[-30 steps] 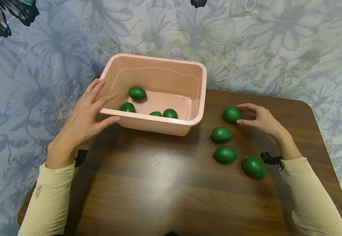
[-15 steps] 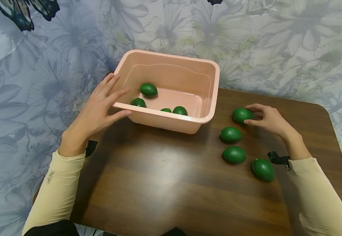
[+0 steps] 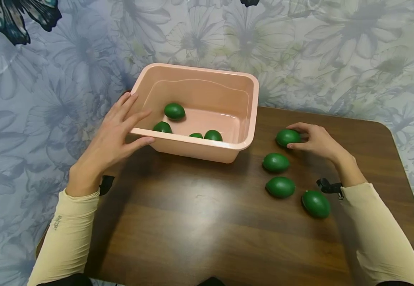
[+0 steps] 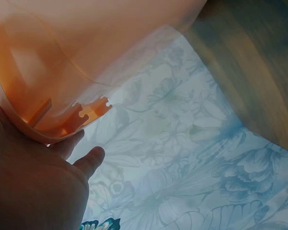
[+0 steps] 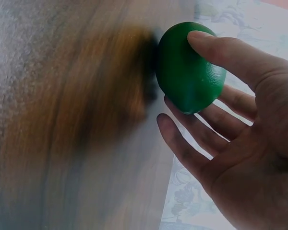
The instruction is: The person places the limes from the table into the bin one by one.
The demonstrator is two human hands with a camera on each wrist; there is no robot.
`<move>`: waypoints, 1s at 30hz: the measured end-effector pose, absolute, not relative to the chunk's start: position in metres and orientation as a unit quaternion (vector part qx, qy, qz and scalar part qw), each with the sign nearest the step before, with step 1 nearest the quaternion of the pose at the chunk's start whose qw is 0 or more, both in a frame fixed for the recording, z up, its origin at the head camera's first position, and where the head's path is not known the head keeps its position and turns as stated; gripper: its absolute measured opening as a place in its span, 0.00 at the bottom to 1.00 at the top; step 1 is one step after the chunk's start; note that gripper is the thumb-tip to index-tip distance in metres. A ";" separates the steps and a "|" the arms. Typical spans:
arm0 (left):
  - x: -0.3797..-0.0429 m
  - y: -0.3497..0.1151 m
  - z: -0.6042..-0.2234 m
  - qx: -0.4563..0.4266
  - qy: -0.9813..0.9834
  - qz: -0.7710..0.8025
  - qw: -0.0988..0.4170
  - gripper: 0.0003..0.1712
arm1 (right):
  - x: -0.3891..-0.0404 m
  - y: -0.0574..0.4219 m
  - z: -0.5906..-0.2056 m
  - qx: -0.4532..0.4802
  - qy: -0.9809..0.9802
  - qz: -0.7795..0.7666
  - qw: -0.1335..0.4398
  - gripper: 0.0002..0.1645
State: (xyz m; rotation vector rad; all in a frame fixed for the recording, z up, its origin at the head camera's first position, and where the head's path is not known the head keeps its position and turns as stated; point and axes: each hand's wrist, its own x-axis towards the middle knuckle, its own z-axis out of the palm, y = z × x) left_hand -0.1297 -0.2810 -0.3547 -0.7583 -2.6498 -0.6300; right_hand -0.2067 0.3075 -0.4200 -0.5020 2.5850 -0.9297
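At three o'clock in the head view, the right hand (image 3: 319, 143) pinches a green fruit (image 3: 287, 138) between thumb and fingers; at nine o'clock, the left hand (image 3: 107, 140), fingers spread, touches the pink basin (image 3: 200, 93).

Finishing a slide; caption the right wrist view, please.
Right hand pinching a smooth green oval object, wooden tabletop in view.

pale yellow sleeves (image 3: 65, 234), black wrist straps (image 3: 330, 187)
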 end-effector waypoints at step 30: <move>-0.135 -0.278 -0.344 -0.311 -0.931 -0.145 0.127 0.43 | -0.196 0.312 -0.401 -0.151 0.922 -0.351 0.069 0.36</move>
